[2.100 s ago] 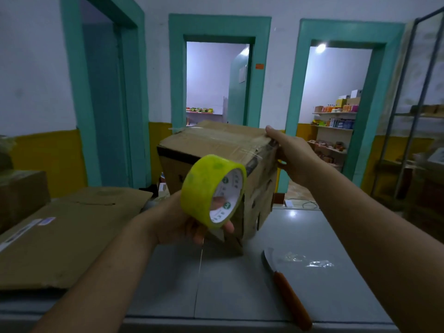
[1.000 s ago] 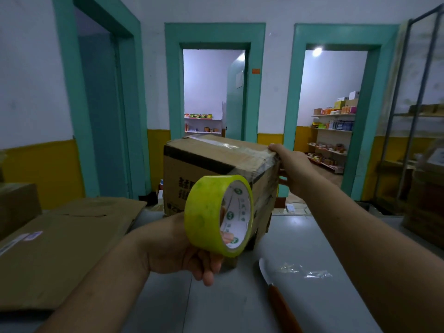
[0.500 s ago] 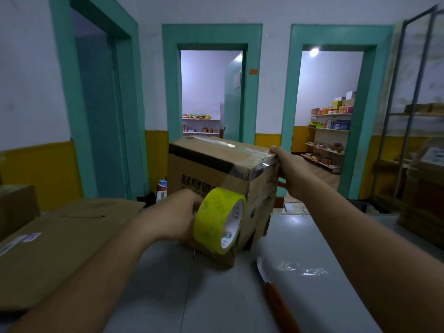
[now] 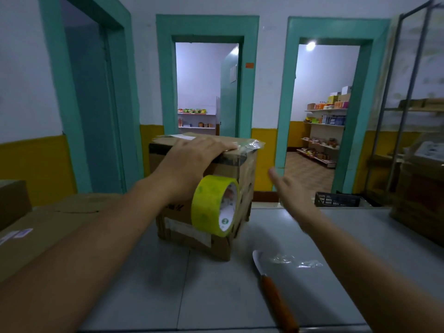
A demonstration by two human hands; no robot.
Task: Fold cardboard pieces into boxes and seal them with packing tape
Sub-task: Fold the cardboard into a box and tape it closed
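- The cardboard box (image 4: 180, 227) stands closed on the grey desk (image 4: 216, 296), a little left of the middle and turned so that one corner points near.
- The left hand (image 4: 192, 155) lies flat on the box top at its near edge. The fingers are straight and spread, so this grip curls round nothing.
- The left forearm hides the upper left of the box's front face, and the printing there cannot be read.
- The yellow-green tape roll (image 4: 209, 205) hangs upright in front of the box's near right corner, just under the left wrist.
- What holds the roll up is hidden. No finger is round it, and no strip of tape can be made out.
- The right hand (image 4: 293, 195) is in the air to the right of the box and apart from it. Its grip is slack, with the fingers straight and nothing in them, and it is blurred.
- Crumpled clear tape (image 4: 249, 144) sticks out from the box's far right top corner.
- A knife (image 4: 274, 292) with an orange-brown handle lies on the desk near the right, blade pointing far. The end of its handle is cut off by the desk's near edge.
- Clear tape scraps (image 4: 295, 260) lie just right of the blade.
- Flattened cardboard (image 4: 48, 224) covers the left of the desk and is cut off by the frame.
- A black crate (image 4: 336, 199) sits beyond the desk's far edge, only partly seen.
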